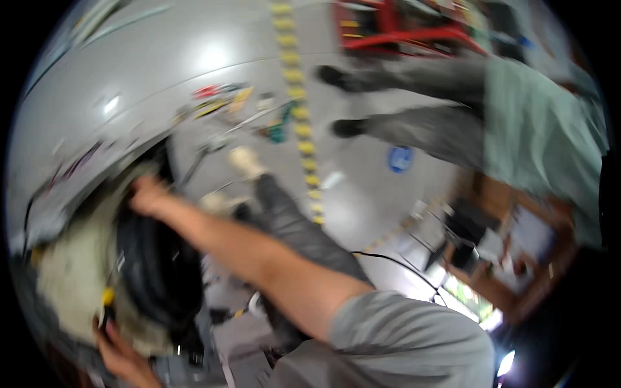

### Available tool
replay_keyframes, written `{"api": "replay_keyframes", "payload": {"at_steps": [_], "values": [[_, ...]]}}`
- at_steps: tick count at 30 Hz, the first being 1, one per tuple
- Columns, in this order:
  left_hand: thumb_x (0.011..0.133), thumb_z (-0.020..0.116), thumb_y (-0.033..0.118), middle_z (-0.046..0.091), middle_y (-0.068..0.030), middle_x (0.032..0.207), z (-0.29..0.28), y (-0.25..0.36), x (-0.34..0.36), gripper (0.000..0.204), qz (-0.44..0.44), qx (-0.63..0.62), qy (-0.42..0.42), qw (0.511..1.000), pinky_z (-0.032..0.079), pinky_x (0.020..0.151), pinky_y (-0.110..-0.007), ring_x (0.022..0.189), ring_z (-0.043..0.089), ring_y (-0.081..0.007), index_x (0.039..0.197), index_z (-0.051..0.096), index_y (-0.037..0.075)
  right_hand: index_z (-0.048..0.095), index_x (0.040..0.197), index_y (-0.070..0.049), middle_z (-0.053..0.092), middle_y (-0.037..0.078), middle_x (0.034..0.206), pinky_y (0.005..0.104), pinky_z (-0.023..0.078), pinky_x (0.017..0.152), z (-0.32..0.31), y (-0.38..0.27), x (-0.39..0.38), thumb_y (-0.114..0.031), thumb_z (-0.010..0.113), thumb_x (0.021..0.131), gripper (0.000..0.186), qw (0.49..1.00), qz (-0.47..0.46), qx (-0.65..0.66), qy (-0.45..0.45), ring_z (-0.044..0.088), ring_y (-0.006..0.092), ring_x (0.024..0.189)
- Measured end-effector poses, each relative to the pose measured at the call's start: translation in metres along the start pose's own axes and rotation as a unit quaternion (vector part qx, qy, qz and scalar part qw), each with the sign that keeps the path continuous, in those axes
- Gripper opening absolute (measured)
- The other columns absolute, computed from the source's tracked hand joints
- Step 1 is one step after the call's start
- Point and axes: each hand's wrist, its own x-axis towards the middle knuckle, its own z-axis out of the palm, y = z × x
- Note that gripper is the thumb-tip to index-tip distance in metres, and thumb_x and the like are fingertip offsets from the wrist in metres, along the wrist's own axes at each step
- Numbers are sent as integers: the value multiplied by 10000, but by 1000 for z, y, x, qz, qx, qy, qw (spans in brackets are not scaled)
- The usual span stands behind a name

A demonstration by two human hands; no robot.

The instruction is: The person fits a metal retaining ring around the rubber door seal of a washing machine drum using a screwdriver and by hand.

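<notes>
At the lower left my left hand (pixel 121 352) is closed round a screwdriver (pixel 108 309) with a yellow and black handle. The screwdriver points up toward a pale, curved car-body panel (pixel 71 271). My right arm reaches across from the lower right. My right hand (pixel 150 196), blurred, has its fingers bent at the upper edge of a black, round, tyre-like part (pixel 152 271); what they hold there is hidden. That part sits against the pale panel, inside an arched opening.
Loose hand tools (pixel 220 103) lie on the grey floor ahead, beside a yellow and black striped tape (pixel 294 77). Another person (pixel 420 123) stands at the right, near a red rack (pixel 414 39). An open brown box (pixel 543 258) holds several items. A black cable (pixel 401 260) curves along the floor.
</notes>
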Motion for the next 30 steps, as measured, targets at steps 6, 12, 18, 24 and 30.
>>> {"api": "replay_keyframes", "payload": {"at_steps": [6,12,18,24,30], "values": [[901,718,19,661,-171,1115,19,55,9,321,152,-118,-27,981,520,863,-353,1000,651,-291,1203,620,-27,699,1129,-3,714,91,1038,333,514,859,-58,31,0,-120,701,887,269,994,-34,100,16,639,190,960],[925,702,19,629,-142,1191,5,56,-2,338,8,-95,-52,994,507,886,-312,1004,642,-212,1244,599,-22,709,1145,-12,721,132,1009,323,505,861,-45,25,0,-112,722,859,303,985,-13,170,-19,660,206,940],[917,706,27,622,-166,1202,11,62,6,338,171,-68,6,983,494,922,-342,1073,614,-246,1233,596,-22,704,1158,-16,719,125,1017,319,503,860,-47,30,5,-134,728,866,316,986,-18,167,-18,661,201,949],[881,765,58,605,-177,1219,13,46,6,453,137,-83,-27,987,495,907,-342,1041,623,-301,1276,559,-27,692,1169,-4,704,110,1024,300,496,850,-46,26,3,-131,714,882,315,985,-28,168,-14,641,181,946],[980,659,67,624,-109,1219,10,56,12,344,75,-156,12,985,479,887,-251,1013,611,-156,1294,551,-23,672,1204,6,676,89,995,273,497,800,-48,20,-2,-132,695,910,325,988,-26,151,-19,614,149,894]]}}
